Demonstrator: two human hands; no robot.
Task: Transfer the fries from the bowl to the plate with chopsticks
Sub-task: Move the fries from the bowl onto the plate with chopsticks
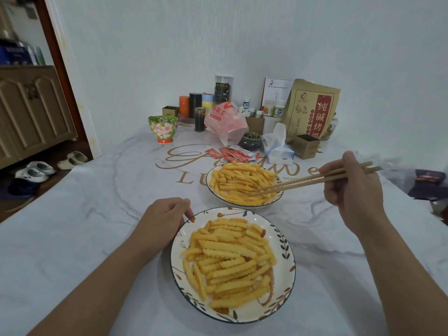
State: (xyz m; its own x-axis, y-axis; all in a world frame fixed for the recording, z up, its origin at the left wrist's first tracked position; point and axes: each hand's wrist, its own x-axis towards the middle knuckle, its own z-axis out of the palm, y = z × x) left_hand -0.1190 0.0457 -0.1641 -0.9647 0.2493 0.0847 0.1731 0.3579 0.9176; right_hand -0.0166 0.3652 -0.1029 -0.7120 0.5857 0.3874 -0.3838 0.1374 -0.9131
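A white bowl point(278, 199) with a dark rim stands in the middle of the table, filled with crinkle-cut fries point(238, 183). Closer to me is a leaf-patterned plate point(282, 241) holding a heap of fries point(228, 260). My right hand point(354, 187) grips a pair of wooden chopsticks point(315, 179); their tips reach into the bowl's right side among the fries. My left hand point(161, 221) rests on the table with curled fingers, its fingertips touching the plate's far-left rim.
Ketchup packets point(230, 152) lie just behind the bowl. At the back stand a flowered cup point(163, 128), jars, a red plastic bag point(226, 120), a tissue pack point(277, 146), a brown paper bag point(311, 110) and small boxes. The table's left edge drops to a floor with shoes.
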